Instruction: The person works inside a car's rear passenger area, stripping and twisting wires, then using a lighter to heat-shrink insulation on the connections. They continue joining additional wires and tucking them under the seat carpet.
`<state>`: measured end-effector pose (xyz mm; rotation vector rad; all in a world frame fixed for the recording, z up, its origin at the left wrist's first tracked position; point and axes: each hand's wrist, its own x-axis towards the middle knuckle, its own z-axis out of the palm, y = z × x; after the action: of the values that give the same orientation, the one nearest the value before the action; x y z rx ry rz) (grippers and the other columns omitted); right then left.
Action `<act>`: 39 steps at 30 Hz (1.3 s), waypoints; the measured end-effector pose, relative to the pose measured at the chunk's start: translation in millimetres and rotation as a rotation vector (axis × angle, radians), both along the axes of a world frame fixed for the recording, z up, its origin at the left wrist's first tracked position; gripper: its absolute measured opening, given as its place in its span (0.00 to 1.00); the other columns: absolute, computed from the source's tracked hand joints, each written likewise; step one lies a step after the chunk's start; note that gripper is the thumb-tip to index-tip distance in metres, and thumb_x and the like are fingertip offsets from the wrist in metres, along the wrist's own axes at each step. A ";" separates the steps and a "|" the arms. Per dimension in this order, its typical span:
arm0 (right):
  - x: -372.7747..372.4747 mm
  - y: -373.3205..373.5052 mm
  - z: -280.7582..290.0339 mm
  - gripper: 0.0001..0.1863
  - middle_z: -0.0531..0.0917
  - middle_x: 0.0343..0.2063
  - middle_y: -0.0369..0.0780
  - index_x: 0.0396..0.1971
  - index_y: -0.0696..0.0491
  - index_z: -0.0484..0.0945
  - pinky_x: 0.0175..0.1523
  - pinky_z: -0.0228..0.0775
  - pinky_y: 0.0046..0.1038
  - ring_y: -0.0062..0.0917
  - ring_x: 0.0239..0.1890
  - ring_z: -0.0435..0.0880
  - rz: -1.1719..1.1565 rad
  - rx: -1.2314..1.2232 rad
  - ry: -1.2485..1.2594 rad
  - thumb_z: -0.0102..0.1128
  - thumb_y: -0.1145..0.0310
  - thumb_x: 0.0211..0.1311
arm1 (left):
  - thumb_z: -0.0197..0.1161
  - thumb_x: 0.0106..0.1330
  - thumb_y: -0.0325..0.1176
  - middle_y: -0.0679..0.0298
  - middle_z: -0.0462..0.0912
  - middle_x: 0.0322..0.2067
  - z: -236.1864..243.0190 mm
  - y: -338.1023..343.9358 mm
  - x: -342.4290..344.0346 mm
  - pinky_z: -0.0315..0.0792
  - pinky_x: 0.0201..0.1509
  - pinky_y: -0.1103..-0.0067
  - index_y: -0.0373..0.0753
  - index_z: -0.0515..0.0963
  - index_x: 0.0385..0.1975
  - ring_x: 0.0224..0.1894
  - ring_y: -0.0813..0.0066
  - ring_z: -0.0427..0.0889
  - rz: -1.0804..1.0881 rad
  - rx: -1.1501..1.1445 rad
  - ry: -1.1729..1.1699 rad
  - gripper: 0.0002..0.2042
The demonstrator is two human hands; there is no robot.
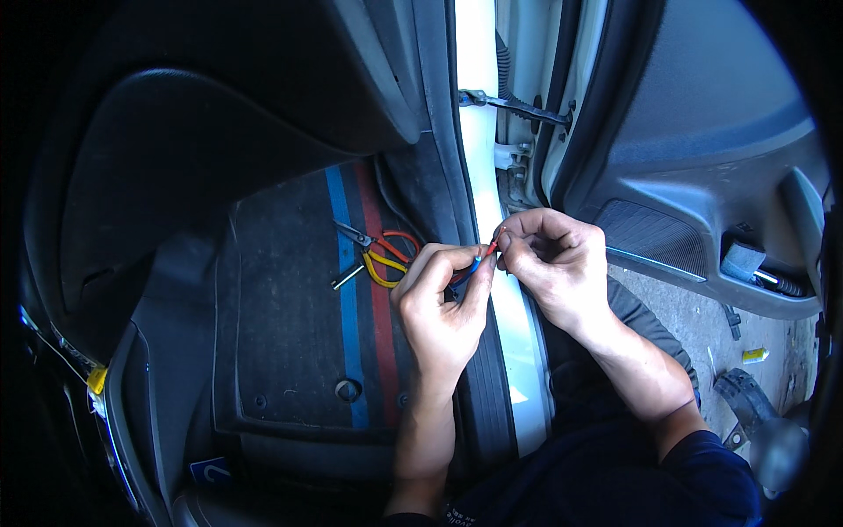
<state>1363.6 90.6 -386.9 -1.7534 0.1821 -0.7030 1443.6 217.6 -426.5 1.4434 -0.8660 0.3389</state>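
Note:
My left hand [443, 303] pinches a blue wire [475, 264] and a red wire [493, 249] between thumb and fingertips, above the white door sill. Close against it, my right hand [555, 263] is closed in a pinch at the upper end of the red wire, where a bare tip seems to show. Scissors-like cutters [360, 235] with one red and one yellow handle lie on the floor mat, just left of my left hand. Beside them is a short metal tube [348, 277]. Where the wires run below my left fingers is hidden.
The dark floor mat [290, 325] has blue and red stripes. To the right stands an open car door [702, 149], with things in its pocket. The white sill [479, 167] runs between. On the ground at right lie a small yellow tube [755, 356] and a dark curved part [746, 395].

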 end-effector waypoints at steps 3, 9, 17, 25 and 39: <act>1.0 1.8 -1.2 0.08 0.85 0.28 0.37 0.35 0.63 0.83 0.37 0.76 0.18 0.14 0.30 0.83 -0.026 -0.004 -0.025 0.64 0.77 0.56 | 0.69 0.55 0.17 0.56 0.84 0.29 0.7 -1.3 -1.3 0.77 0.33 0.79 0.29 0.79 0.29 0.32 0.68 0.87 0.032 0.006 -0.056 0.05; 1.1 2.0 -1.1 0.06 0.86 0.27 0.39 0.34 0.62 0.83 0.35 0.77 0.19 0.16 0.29 0.84 -0.036 -0.115 -0.085 0.64 0.76 0.57 | 0.67 0.59 0.18 0.57 0.84 0.36 -0.2 -8.0 -2.8 0.79 0.41 0.80 0.30 0.82 0.38 0.38 0.71 0.86 -0.147 -0.185 0.155 0.07; -1.9 2.4 1.3 0.05 0.86 0.28 0.42 0.33 0.63 0.83 0.33 0.78 0.21 0.21 0.28 0.86 0.003 -0.365 -0.092 0.64 0.78 0.58 | 0.65 0.62 0.18 0.56 0.84 0.40 -0.3 4.0 8.0 0.81 0.44 0.81 0.30 0.82 0.43 0.42 0.72 0.86 -0.194 -0.099 0.001 0.10; -0.8 7.6 -5.1 0.04 0.86 0.28 0.40 0.35 0.62 0.84 0.37 0.79 0.19 0.18 0.29 0.85 -0.068 -0.254 -0.103 0.63 0.80 0.60 | 0.66 0.62 0.19 0.56 0.86 0.37 -1.8 -1.8 5.7 0.80 0.41 0.81 0.30 0.83 0.41 0.39 0.71 0.87 -0.126 -0.130 -0.014 0.09; -0.5 10.1 -3.2 0.05 0.86 0.28 0.42 0.34 0.63 0.83 0.33 0.79 0.21 0.21 0.28 0.86 -0.069 -0.357 -0.112 0.64 0.79 0.57 | 0.65 0.64 0.20 0.58 0.85 0.39 -4.1 2.5 4.4 0.79 0.38 0.87 0.30 0.83 0.42 0.37 0.78 0.85 -0.101 -0.074 0.068 0.08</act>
<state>1363.2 100.7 -390.0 -2.0469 0.0409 -0.9248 1448.0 220.1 -430.6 1.3299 -0.8597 0.2424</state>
